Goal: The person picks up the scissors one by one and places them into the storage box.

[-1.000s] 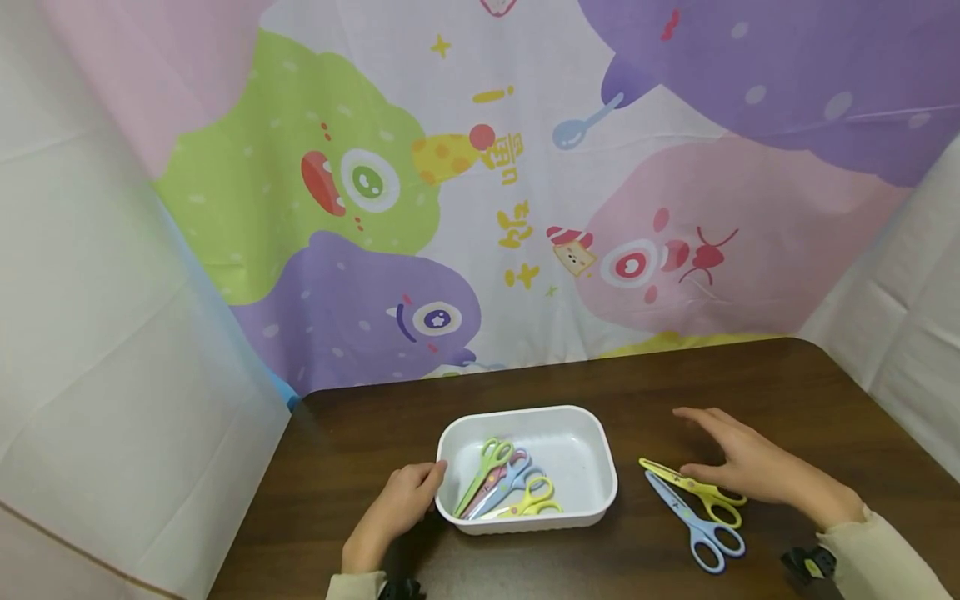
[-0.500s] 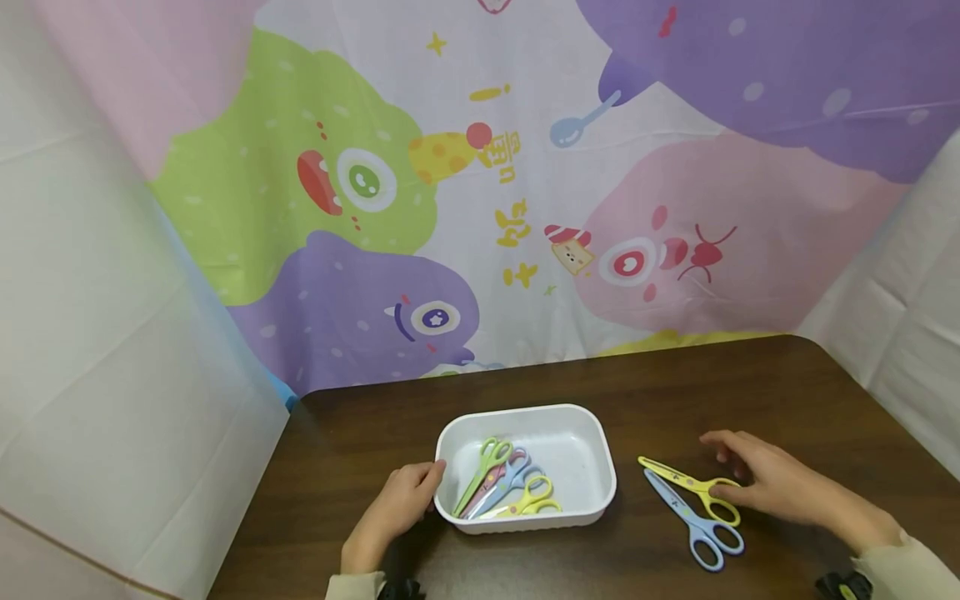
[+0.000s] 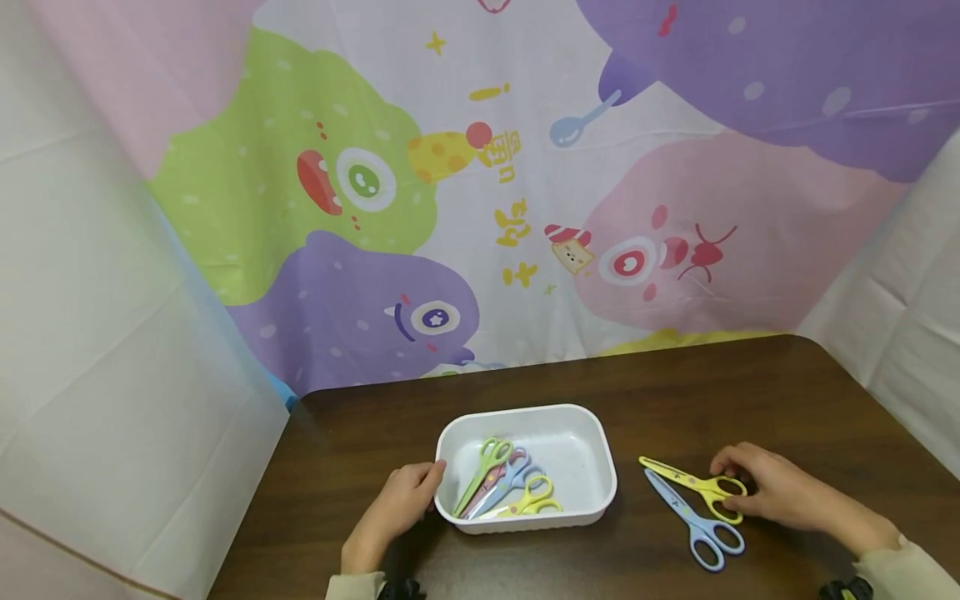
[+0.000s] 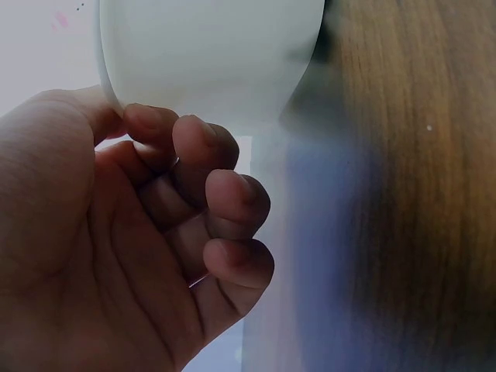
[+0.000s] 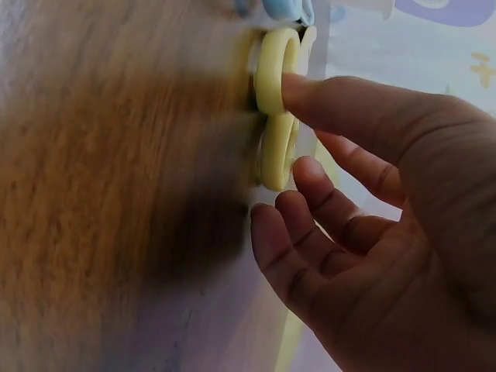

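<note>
My left hand (image 3: 397, 504) holds the left end of a white tray (image 3: 609, 471), thumb and index finger at its rim, the other fingers curled below in the left wrist view. Right of the tray, yellow scissors (image 3: 678, 476) lie on the table with their handles toward my right hand (image 3: 783, 490). That hand pinches the handles: the right wrist view has the thumb on one yellow loop (image 5: 271, 71) and the fingers curled by the other. Blue scissors (image 3: 678, 507) lie just in front, their tip close to the yellow blades.
Inside the tray's left half lie green scissors (image 3: 477, 481), blue scissors (image 3: 504, 488), yellow scissors (image 3: 534, 505) and a partly covered pink pair (image 3: 491, 478). The dark wooden table (image 3: 360, 433) ends at a printed cloth (image 3: 540, 325) behind and white cloth at the sides.
My right hand has moved right and toward me, from above the yellow scissors to their handles, and its fingers have closed in. The left hand and tray have stayed in place.
</note>
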Demonstrator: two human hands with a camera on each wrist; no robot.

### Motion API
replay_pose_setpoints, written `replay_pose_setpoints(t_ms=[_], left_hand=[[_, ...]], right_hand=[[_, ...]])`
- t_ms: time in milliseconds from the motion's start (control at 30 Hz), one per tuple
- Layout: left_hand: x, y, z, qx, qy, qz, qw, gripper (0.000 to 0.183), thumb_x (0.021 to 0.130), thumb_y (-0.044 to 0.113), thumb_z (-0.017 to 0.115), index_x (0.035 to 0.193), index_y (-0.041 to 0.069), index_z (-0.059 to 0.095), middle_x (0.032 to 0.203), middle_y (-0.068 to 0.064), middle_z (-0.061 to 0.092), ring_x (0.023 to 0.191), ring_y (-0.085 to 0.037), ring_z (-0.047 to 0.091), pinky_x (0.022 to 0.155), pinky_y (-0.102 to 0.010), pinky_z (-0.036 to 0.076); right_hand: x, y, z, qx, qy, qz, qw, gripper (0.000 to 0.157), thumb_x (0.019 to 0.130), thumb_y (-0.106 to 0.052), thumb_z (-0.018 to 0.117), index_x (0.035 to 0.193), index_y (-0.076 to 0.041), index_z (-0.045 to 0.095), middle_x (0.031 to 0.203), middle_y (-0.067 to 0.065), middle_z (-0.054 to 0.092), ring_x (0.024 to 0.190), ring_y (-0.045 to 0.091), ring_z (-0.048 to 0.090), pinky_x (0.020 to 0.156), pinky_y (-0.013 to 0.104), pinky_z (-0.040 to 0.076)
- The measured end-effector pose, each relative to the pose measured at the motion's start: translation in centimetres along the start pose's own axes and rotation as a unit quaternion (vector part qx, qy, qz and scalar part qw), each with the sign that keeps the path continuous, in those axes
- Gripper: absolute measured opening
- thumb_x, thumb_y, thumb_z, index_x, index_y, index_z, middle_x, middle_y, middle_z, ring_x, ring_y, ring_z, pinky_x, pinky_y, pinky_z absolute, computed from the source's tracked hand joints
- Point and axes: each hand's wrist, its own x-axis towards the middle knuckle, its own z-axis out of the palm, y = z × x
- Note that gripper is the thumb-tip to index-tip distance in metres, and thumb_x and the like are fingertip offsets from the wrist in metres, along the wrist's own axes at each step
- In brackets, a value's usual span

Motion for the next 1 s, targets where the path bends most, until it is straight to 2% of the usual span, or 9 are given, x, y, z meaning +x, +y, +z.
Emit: replay_pose_setpoints(t_ms=[200,367,600,867,1000], left_hand=[[0.0,0.0,0.1,0.0,0.002,-0.003,1.0,0.049,0.11,0.035,0.045,0.071,0.007,0.058,0.058,0.001,0.054,0.052,-0.011,0.051,0.053,-0.027,0.043],[0.1,0.1,0.1,0.002,0.0,0.001,1.0,0.05,0.11,0.035,0.045,0.07,0.008,0.057,0.059,-0.001,0.056,0.051,-0.01,0.05,0.052,-0.026,0.043],[-0.1,0.2,0.0,-0.001,0.005,-0.003,1.0,0.049,0.11,0.034,0.045,0.071,0.008,0.058,0.059,-0.002,0.057,0.053,-0.011,0.051,0.054,-0.026,0.043],[0.0,0.3,0.0,0.008,0.001,0.006,1.0,0.05,0.11,0.036,0.045,0.071,0.008,0.058,0.059,-0.001,0.057,0.05,-0.009,0.05,0.052,-0.026,0.044],[0.0,0.2,0.0,0.009,0.004,0.012,0.9999,0.049,0.11,0.034,0.044,0.071,0.008,0.059,0.058,0.001,0.056,0.049,-0.009,0.05,0.052,-0.027,0.044]], right_hand=[[0.9,0.3,-0.2,-0.004,-0.009,0.029,1.0,0.023,0.078,-0.015,0.087,0.091,-0.015,0.068,0.09,-0.009,0.062,0.079,-0.002,0.055,0.068,0.026,0.05],[1.5,0.4,-0.5,-0.02,0.0,0.042,0.999,0.019,0.077,-0.015,0.088,0.088,-0.014,0.072,0.088,-0.009,0.065,0.077,-0.001,0.057,0.067,0.027,0.051],[2.3,0.5,-0.2,-0.054,0.019,0.012,0.998,0.017,0.076,-0.015,0.089,0.088,-0.013,0.078,0.087,-0.009,0.067,0.078,0.005,0.06,0.068,0.03,0.049],[3.1,0.2,-0.2,-0.056,0.005,0.028,0.998,0.014,0.079,-0.011,0.086,0.091,-0.01,0.078,0.09,-0.005,0.07,0.08,0.013,0.065,0.07,0.032,0.052],[3.8,0.5,-0.3,-0.057,0.001,-0.005,0.998,0.012,0.081,-0.013,0.085,0.091,-0.012,0.078,0.09,-0.006,0.07,0.081,0.012,0.064,0.072,0.034,0.049]])
